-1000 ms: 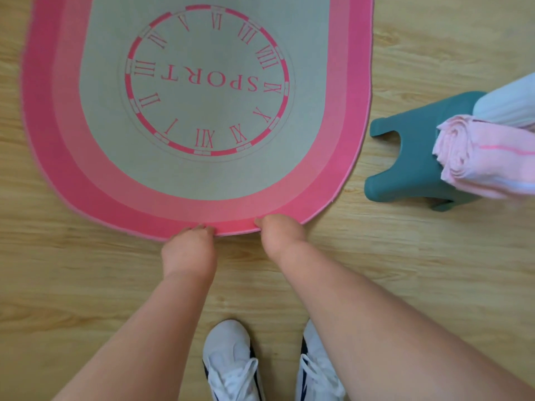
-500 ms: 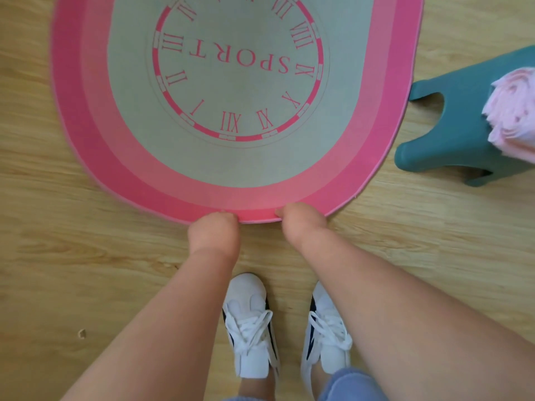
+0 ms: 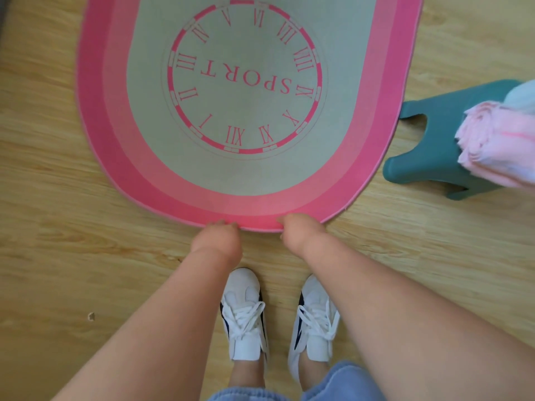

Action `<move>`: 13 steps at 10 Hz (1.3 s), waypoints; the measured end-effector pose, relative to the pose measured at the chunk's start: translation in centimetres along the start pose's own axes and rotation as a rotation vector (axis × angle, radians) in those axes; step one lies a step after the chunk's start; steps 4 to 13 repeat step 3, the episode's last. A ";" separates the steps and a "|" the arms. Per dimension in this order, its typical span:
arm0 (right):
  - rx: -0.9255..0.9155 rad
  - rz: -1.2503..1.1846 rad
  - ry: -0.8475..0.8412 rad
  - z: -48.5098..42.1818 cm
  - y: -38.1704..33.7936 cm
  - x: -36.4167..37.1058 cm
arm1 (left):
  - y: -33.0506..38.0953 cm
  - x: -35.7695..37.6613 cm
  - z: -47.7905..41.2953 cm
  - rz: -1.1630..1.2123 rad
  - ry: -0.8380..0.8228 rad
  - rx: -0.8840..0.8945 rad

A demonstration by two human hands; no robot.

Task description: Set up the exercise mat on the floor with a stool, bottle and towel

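Observation:
The exercise mat, pink-bordered with a grey centre and a "SPORT" clock print, lies flat on the wooden floor. My left hand and my right hand both grip its near curved edge, fingers curled under the rim. To the right stands a teal plastic stool, touching the mat's right edge. A rolled pink towel lies on the stool, with a pale bluish-white bottle behind it, mostly cut off by the frame.
My two white sneakers stand on the wooden floor just behind the mat's edge, between my arms. A small speck lies on the floor at the left. Something dark shows in the top left corner.
The view shifted: the mat, stool and towel sit further right and higher in frame. My feet and blue shorts have come into sight. Both hands kept hold of the mat's edge.

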State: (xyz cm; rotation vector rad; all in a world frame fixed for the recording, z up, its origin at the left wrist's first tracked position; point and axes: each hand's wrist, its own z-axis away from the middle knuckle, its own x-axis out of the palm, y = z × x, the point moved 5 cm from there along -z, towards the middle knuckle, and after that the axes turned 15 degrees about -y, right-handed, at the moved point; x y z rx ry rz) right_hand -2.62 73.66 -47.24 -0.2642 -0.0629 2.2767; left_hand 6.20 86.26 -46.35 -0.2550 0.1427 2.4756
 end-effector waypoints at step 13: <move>0.027 -0.135 0.112 13.8 0.8 -5.7 | 3.1 -5.0 13.3 0.003 -0.013 -0.035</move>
